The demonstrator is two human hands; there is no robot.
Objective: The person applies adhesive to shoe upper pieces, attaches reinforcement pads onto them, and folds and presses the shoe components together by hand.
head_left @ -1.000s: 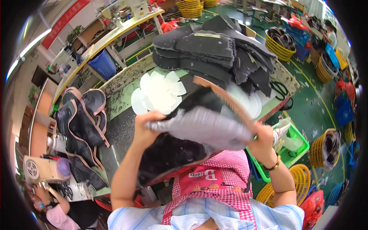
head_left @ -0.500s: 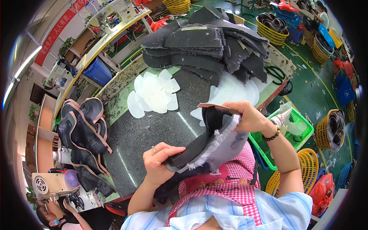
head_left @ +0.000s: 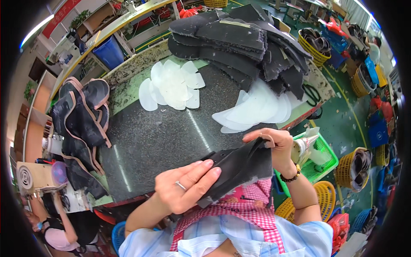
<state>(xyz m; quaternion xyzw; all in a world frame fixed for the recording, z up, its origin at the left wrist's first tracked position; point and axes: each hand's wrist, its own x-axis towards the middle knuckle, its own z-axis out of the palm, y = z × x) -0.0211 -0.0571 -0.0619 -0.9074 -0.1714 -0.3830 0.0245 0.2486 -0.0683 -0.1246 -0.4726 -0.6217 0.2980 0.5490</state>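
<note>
A black boot upper (head_left: 239, 171) with a pale fuzzy lower edge is held in front of my apron, over the near edge of the dark worktable (head_left: 150, 141). My left hand (head_left: 182, 186), a ring on one finger, grips its left part with the fingers laid across the black face. At the upper right corner, my right hand (head_left: 278, 147) pinches the piece beside a small tan edge, its index finger pointing left. The lining inside is mostly hidden now. Beyond the hands lies a fan of white stiffener pieces (head_left: 257, 111).
A second cluster of white pieces (head_left: 171, 88) lies farther left. Black fleece-edged panels (head_left: 227, 40) are heaped at the back, with green-handled scissors (head_left: 312, 95) beside them. Tan-edged black uppers (head_left: 81, 124) cover the left side. A green basket (head_left: 329, 160) stands right of the table.
The boot upper has been turned and flattened, so its black face shows instead of the zip and white fleece. My left fingers have spread across it; my right hand has shifted lower.
</note>
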